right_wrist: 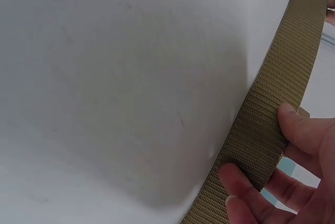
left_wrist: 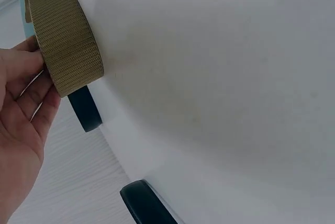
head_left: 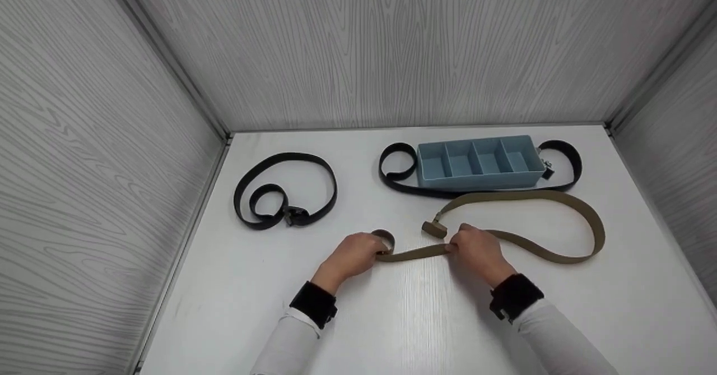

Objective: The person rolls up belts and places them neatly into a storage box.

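White tabletop [head_left: 392, 319] boxed in by grey wood-grain walls [head_left: 112, 139] on three sides — that's the whole scene. On it, at the back right, sits a blue tray [head_left: 480, 163] with four compartments in a row, and a black belt [head_left: 392, 165] runs around it, looping out past both ends. Back left there's a second black belt [head_left: 285, 190], lying in a big loop with a smaller coil inside it and a buckle near the front.

In front of the tray lies the tan belt [head_left: 560, 251]. It sweeps out to the right in a wide loop, with its buckle end [head_left: 434, 229] resting on the tabletop just behind the right hand, and the rest runs left across the front between the two hands.

Left hand [head_left: 353, 254] holds the rolled-up end of the tan belt — the grip is fingers curled round a small coil, and the wrist view shows the webbing [left_wrist: 65, 35] pressed against the fingers [left_wrist: 26, 77]. Right hand [head_left: 476, 249] pinches the strap a bit further along, thumb and fingers on the webbing [right_wrist: 272, 114], which the right wrist view shows up close standing on edge. The stretch between the hands looks fairly straight and sits low on the tabletop.

Both arms wear white sleeves [head_left: 560, 336] with black wrist bands [head_left: 512, 296].
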Motion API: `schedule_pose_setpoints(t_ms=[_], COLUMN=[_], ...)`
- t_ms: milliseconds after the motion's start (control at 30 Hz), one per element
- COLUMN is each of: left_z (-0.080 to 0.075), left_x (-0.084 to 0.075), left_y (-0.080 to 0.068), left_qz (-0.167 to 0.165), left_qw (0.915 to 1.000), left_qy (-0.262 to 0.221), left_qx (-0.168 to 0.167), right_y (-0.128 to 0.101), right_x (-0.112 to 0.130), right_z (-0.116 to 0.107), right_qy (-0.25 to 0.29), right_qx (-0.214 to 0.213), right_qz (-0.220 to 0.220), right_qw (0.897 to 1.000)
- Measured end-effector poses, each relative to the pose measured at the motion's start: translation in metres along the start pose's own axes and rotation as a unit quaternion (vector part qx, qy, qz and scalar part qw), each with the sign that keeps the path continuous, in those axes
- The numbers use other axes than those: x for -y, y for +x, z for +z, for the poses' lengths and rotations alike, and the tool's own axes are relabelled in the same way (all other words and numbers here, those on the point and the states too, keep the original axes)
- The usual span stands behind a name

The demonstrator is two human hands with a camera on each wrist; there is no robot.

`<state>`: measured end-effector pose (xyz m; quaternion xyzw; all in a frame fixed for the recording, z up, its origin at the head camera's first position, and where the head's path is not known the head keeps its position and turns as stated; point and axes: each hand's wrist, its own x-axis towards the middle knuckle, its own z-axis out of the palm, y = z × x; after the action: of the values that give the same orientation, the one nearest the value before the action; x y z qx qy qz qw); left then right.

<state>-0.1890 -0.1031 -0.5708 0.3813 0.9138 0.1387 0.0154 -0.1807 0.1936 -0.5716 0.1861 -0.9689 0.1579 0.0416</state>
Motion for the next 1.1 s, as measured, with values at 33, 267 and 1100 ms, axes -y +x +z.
schedule_pose_setpoints(t_ms=[33,267,1100], left_z=[0.001,0.007,0.015], left_x=[0.000,0.002,0.005], left_y=[-0.001,0.000,0.008], left_qz=[0.000,0.023,0.130], left_qw=[0.9999,0.9987,0.9878], left_qy=[-0.014,-0.045,0.029], left_qx=[0.003,-0.003,-0.081], right_y=[0.000,0.001,0.013], right_x=[0.000,0.000,0.052], right_z=[0.000,0.001,0.026], right_qy=[0.000,-0.002,-0.002], right_qx=[0.000,0.004,-0.006], right_qz=[0.004,0.013,-0.193], right_qw=[1.000,1.000,0.981])
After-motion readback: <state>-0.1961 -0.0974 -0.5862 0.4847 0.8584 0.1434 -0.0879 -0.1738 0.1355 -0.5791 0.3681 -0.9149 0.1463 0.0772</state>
